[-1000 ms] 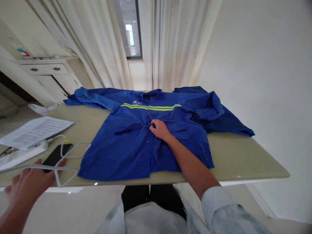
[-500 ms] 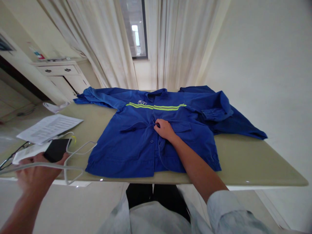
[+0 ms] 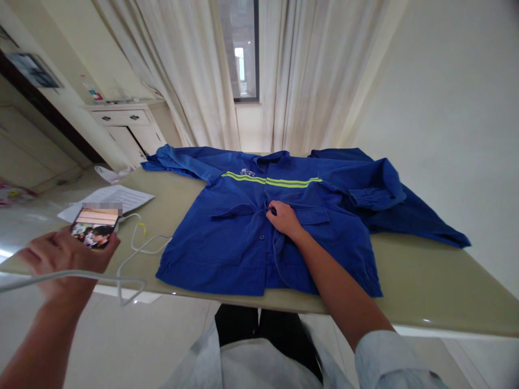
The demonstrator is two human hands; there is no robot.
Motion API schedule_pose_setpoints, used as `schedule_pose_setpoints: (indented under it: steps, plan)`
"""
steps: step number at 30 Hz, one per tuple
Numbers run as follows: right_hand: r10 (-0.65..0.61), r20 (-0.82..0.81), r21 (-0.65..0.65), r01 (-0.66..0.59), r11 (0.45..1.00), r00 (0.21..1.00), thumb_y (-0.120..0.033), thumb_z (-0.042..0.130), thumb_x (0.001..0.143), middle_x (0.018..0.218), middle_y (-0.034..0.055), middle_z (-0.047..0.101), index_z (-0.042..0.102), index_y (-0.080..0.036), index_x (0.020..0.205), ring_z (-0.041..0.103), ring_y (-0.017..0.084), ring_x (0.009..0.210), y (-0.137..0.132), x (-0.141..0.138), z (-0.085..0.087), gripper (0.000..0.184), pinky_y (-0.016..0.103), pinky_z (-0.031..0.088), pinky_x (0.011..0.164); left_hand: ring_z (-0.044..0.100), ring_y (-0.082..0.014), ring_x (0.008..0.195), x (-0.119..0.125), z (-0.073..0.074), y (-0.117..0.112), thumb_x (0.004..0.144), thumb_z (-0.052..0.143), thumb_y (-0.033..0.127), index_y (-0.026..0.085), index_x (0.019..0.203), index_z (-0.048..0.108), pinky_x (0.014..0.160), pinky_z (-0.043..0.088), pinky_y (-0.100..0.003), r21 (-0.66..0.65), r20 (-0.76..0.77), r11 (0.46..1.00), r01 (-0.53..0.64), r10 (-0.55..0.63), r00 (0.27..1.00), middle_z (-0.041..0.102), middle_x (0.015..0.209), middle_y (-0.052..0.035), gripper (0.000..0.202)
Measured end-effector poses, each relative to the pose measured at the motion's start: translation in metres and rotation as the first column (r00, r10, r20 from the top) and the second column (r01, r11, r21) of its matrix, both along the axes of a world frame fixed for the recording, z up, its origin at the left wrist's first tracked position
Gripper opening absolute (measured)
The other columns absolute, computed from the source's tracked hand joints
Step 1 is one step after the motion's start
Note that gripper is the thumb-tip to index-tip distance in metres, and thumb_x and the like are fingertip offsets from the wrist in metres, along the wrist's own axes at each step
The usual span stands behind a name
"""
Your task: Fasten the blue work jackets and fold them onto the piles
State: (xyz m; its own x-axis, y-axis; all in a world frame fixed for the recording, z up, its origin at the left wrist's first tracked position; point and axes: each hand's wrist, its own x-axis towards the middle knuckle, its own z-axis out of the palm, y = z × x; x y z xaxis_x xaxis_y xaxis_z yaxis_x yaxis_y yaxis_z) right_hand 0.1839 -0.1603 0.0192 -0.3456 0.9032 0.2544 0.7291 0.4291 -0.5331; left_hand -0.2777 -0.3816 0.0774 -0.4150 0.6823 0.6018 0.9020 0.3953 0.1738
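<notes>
The right grip [image 3: 284, 219] pinches the front of a blue jacket [image 3: 227, 240], spread on the table [image 3: 430, 286] around it, a flapped pocket [image 3: 314, 216] to either side with its inside hidden. The left grip [image 3: 73, 253] clasps a lit phone [image 3: 95, 232], which partly covers a paper sheet [image 3: 132, 199] just beyond, and a white cable [image 3: 60, 274] passes in front of that grip, looping toward the jacket. Dark blue cloth [image 3: 427, 219] lies right of the right grip, partly under a sleeve [image 3: 377, 186].
</notes>
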Motion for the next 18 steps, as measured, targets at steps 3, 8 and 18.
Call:
schedule_pose_setpoints:
  steps: [3,8,18]
  plan:
    - [0.000,0.004,-0.001,0.000,1.000,1.000,-0.020,0.060,0.092,0.103,0.0069,0.077,0.071,-0.020,0.100,0.068,0.022,0.094,0.001,0.000,-0.001,0.013,0.029,0.046,0.083,0.041,-0.0506,0.130,-0.001,-0.001,0.006,0.084,0.059,0.069,-0.009,0.140,0.050,0.108,0.032,-0.072,0.018,-0.182,0.998,-0.062,0.064,0.981,0.053,0.130,-0.0360,0.097]
    - [0.000,0.007,0.004,0.000,1.000,1.000,-0.020,0.060,0.093,0.104,0.0071,0.077,0.072,-0.020,0.101,0.068,0.022,0.094,0.001,0.001,-0.002,0.014,0.029,0.046,0.083,0.049,-0.0468,0.124,0.006,0.002,0.016,0.081,0.063,0.072,-0.003,0.141,0.054,0.102,0.041,-0.069,0.075,-0.314,0.997,0.003,0.021,0.949,0.057,0.123,-0.0319,0.096]
    - [0.004,0.007,0.015,-0.004,1.000,1.000,-0.020,0.060,0.093,0.103,0.0069,0.076,0.071,-0.019,0.099,0.068,0.022,0.094,0.001,0.001,-0.003,0.012,0.029,0.045,0.082,0.051,-0.0455,0.122,0.032,0.019,0.021,0.074,0.073,0.070,-0.001,0.136,0.058,0.105,0.038,-0.066,0.146,-0.308,0.987,0.069,-0.021,0.951,0.056,0.123,-0.0301,0.096]
